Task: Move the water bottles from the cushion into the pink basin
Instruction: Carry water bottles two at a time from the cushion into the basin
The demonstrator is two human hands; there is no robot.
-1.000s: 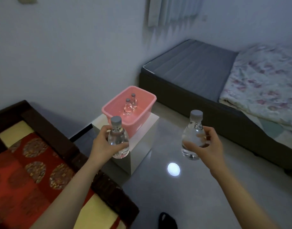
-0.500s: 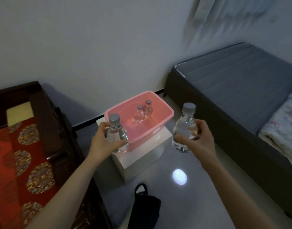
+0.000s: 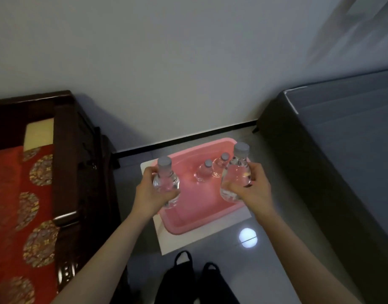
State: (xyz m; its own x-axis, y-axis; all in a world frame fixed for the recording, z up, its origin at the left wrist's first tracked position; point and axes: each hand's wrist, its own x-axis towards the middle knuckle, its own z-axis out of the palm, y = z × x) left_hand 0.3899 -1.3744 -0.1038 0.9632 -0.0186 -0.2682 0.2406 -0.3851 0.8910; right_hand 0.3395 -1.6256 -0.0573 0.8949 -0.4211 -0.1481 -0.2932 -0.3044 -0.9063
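no legible text, label, brand or number in view. water bottles (image 3: 236,174): no print readable. cushion (image 3: 10,194): round gold medallions, no characters discernible.

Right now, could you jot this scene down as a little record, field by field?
pink basin: on a white stand; two capped bottles stand inside
left hand: grips left bottle upright over the basin's left edge
right hand: grips right bottle over its right edge
cushion: red, patterned, at left; no bottles on its visible part

white stand (image 3: 175,242) centre | grey mattress (image 3: 342,139) right | wooden frame (image 3: 65,150) left
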